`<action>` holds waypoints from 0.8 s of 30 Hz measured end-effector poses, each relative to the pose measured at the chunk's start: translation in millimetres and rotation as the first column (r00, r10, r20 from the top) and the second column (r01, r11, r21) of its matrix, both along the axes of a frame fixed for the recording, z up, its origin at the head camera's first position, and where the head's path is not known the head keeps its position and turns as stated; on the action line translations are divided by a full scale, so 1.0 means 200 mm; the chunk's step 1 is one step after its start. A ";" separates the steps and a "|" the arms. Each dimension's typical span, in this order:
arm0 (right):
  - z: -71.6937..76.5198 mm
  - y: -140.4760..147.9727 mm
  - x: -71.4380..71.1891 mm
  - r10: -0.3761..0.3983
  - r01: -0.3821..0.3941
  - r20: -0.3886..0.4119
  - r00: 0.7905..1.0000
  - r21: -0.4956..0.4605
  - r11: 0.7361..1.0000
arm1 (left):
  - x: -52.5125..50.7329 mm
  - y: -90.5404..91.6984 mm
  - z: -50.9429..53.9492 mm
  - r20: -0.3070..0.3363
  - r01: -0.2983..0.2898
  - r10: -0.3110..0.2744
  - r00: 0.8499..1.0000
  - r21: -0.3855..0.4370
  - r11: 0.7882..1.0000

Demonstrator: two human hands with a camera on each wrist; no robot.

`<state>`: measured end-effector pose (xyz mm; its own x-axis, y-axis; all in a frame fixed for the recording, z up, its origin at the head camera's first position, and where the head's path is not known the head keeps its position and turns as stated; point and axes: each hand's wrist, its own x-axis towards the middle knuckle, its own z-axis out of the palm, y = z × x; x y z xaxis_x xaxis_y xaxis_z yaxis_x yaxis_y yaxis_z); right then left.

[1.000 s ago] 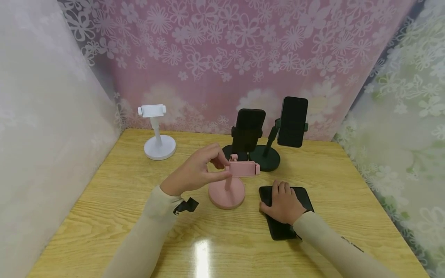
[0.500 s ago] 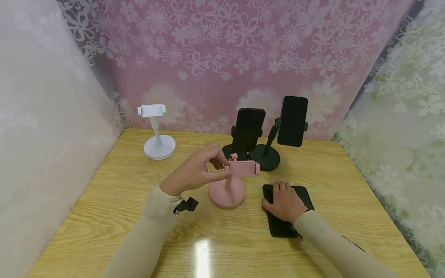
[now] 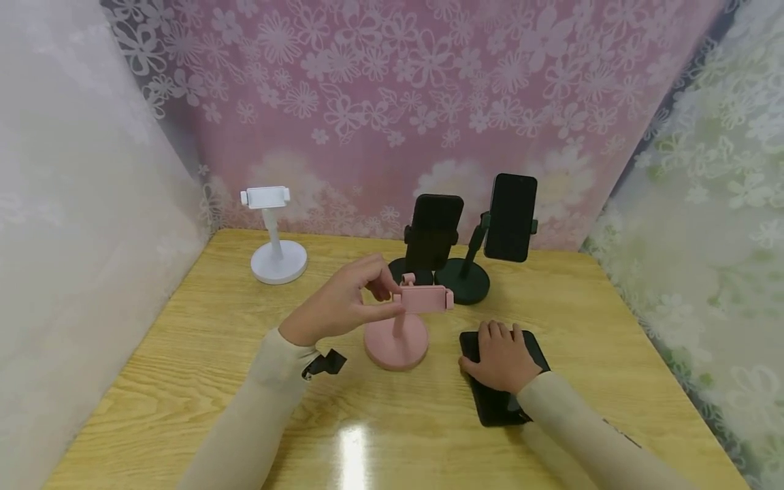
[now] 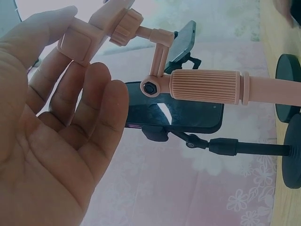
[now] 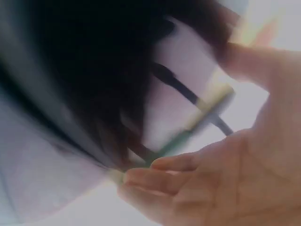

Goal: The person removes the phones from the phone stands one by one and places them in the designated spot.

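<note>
Phone stands [image 3: 397, 344] number four, two holding one black phone [image 3: 511, 218] each.

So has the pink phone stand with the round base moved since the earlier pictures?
No. Judged against the white round-based phone stand in the head view, the pink stand has kept its place; the whole view shifted slightly.

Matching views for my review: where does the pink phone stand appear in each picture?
Head: pink phone stand, just below centre.
Left wrist: pink phone stand, across upper half to right edge.
Right wrist: too blurred to tell.
Landmark in head and left wrist: the phone on the black stand.
</note>
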<state>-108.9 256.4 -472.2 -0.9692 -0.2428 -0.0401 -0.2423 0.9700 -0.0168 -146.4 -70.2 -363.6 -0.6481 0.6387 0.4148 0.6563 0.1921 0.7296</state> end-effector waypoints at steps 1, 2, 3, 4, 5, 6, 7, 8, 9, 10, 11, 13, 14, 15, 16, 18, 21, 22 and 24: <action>0.03 -0.01 -0.02 -0.007 0.006 -0.021 1.000 -0.011 1.000 | 0.00 0.00 0.00 0.001 0.004 -0.004 1.000 0.005 1.000; 0.08 -0.03 -0.03 -0.012 0.010 -0.051 0.999 -0.039 0.999 | -0.01 0.00 0.00 0.001 0.010 -0.010 1.000 0.010 1.000; 0.14 -0.04 -0.04 -0.017 0.010 -0.091 0.996 -0.085 0.996 | -0.01 0.00 0.00 0.000 0.014 -0.014 1.000 0.012 1.000; 0.20 -0.06 -0.05 -0.023 0.003 -0.138 0.990 -0.147 0.989 | -0.02 0.00 0.00 0.000 0.022 -0.022 1.000 0.018 1.000; 0.27 -0.09 -0.06 -0.033 -0.009 -0.189 0.981 -0.216 0.976 | -0.02 0.00 0.00 0.000 0.027 -0.027 1.000 0.022 0.999; 0.35 -0.11 -0.06 -0.045 -0.030 -0.247 0.968 -0.293 0.956 | -0.02 0.01 0.00 0.000 0.031 -0.031 1.000 0.026 0.999; 0.41 -0.13 -0.05 -0.055 -0.070 -0.321 0.945 -0.365 0.928 | -0.02 0.01 0.00 -0.001 0.035 -0.035 0.999 0.030 0.999; 0.47 -0.16 -0.04 -0.063 -0.122 -0.394 0.917 -0.428 0.895 | -0.02 0.01 -0.01 -0.003 0.037 -0.037 0.999 0.030 0.999; 0.53 -0.18 -0.02 -0.071 -0.179 -0.459 0.886 -0.479 0.860 | -0.02 0.01 -0.01 -0.008 0.040 -0.039 0.999 0.029 0.999; 0.57 -0.21 0.00 -0.074 -0.243 -0.519 0.852 -0.516 0.822 | -0.02 0.01 -0.01 -0.010 0.041 -0.041 0.999 0.030 0.999; 0.60 -0.23 0.01 -0.072 -0.307 -0.574 0.816 -0.536 0.786 | -0.02 0.01 -0.01 -0.011 0.039 -0.039 0.999 0.028 0.999; 0.65 -0.29 0.05 -0.052 -0.418 -0.650 0.758 -0.547 0.725 | -0.01 0.01 -0.02 -0.014 0.042 -0.042 0.999 0.025 0.999; 0.67 -0.31 0.06 -0.036 -0.464 -0.675 0.737 -0.545 0.698 | -0.01 0.01 -0.02 -0.015 0.042 -0.041 0.999 0.021 0.999; 0.68 -0.33 0.08 -0.018 -0.502 -0.693 0.721 -0.540 0.675 | -0.01 0.01 -0.02 -0.015 0.044 -0.043 0.999 0.017 0.999; 0.69 -0.35 0.09 0.000 -0.534 -0.709 0.705 -0.531 0.658 | -0.01 0.01 -0.02 -0.013 0.044 -0.044 0.999 0.016 0.999; 0.70 -0.38 0.11 0.025 -0.578 -0.735 0.678 -0.511 0.636 | 0.00 0.01 -0.02 -0.011 0.047 -0.047 0.999 0.012 0.999; 0.70 -0.40 0.13 0.033 -0.632 -0.768 0.640 -0.501 0.592 | -0.01 0.01 -0.02 -0.013 0.056 -0.056 0.998 0.012 0.998; 0.70 -0.41 0.12 0.036 -0.647 -0.774 0.633 -0.503 0.573 | -0.01 0.01 -0.02 -0.015 0.054 -0.054 0.998 0.013 0.998; 0.68 -0.42 0.10 0.056 -0.675 -0.781 0.622 -0.499 0.543 | -0.02 -0.01 -0.02 -0.018 0.044 -0.043 0.999 0.019 0.999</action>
<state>-88.2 171.6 -335.4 -0.4552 -0.2197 0.8628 -0.8124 0.4991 -0.3015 -151.2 -71.6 -367.6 -0.6124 0.6579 0.4382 0.6763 0.1490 0.7214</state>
